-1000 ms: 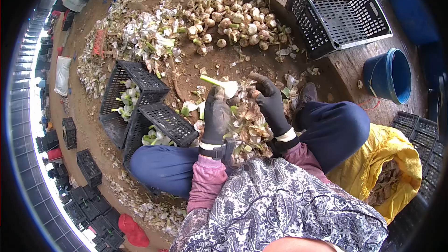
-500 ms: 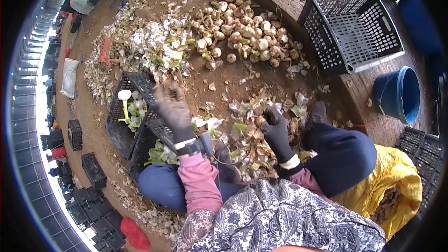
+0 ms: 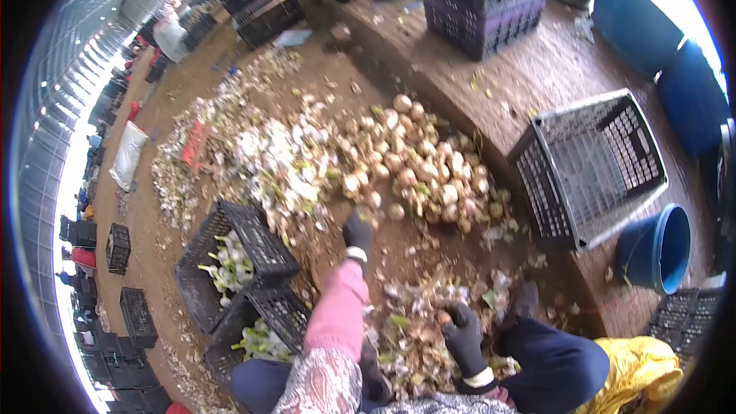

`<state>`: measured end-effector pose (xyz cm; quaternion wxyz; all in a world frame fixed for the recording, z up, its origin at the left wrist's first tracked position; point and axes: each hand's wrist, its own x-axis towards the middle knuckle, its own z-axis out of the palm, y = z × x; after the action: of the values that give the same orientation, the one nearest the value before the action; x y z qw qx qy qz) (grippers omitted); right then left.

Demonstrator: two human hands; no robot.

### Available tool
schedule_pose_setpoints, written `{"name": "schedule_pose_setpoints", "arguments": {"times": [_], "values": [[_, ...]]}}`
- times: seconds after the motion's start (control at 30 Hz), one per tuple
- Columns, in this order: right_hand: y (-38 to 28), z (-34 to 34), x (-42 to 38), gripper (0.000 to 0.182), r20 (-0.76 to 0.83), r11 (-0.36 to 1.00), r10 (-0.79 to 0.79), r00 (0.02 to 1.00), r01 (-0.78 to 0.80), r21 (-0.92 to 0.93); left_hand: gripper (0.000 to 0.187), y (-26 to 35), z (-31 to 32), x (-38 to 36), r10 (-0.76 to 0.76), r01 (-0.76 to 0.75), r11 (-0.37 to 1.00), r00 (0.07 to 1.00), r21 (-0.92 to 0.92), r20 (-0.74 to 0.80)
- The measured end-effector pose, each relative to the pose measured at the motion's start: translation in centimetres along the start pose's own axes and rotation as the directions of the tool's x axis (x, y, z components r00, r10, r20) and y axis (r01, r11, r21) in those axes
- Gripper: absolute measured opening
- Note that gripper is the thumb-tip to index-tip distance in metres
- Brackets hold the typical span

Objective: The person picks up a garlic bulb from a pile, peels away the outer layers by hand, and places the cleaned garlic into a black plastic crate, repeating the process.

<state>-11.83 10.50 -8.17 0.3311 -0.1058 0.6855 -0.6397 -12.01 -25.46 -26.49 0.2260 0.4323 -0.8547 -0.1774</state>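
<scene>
My left hand [image 3: 358, 231], in a dark glove, stretches forward to the near edge of a heap of garlic bulbs [image 3: 437, 172]. Its fingers are blurred against the bulbs, so their grip is unclear. My right hand [image 3: 464, 339], also gloved, is curled closed above loose peelings [image 3: 410, 330] between my legs. A small brownish thing shows at its fingertips, too small to name. Peeled white garlic with green stems [image 3: 230, 264] lies in a tilted black crate [image 3: 268, 249] at the left; a second crate [image 3: 282, 318] beside it holds more.
White skins [image 3: 268, 157] cover the ground left of the heap. An empty black crate [image 3: 594, 169] and a blue bucket [image 3: 640, 261] stand at the right, with a yellow sack [image 3: 636, 364] below. Stacked purple-black crates [image 3: 483, 11] stand on the raised ledge.
My left hand has moved from beside the black crates out to the garlic heap. The view has tilted up, showing more crates at the top. My right hand stays over the peelings.
</scene>
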Motion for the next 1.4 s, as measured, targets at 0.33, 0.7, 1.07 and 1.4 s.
{"name": "schedule_pose_setpoints", "arguments": {"times": [0.33, 0.7, 1.07, 1.4], "values": [[-1.4, 1.7, -0.8, 0.041, -0.036, 0.822, -0.256, 0.966, 0.198, -0.534, 0.033, 16.2, -17.7, -17.3, 0.058, 0.108, 0.859, 0.95, -0.5, 0.306], [1.2, 1.0, -1.4, 0.026, 0.018, 0.921, -0.147, 0.989, 0.13, 0.367, 0.067, 17.4, -24.3, -19.4, 0.276, -0.087, 0.748, 0.943, -0.658, 0.188], [-2.1, 1.1, -2.2, 0.031, 0.184, 0.96, -0.029, 0.983, -0.024, 0.278, 0.065, 18.0, -23.5, -21.7, 0.186, 0.081, 0.61, 0.952, -0.788, 0.242], [-3.3, 0.7, -2.7, 0.021, 0.185, 0.94, -0.139, 0.973, 0.071, 0.335, 0.065, 19.0, -24.3, -22.1, 0.148, 0.068, 0.689, 0.962, -0.721, 0.231]]}}
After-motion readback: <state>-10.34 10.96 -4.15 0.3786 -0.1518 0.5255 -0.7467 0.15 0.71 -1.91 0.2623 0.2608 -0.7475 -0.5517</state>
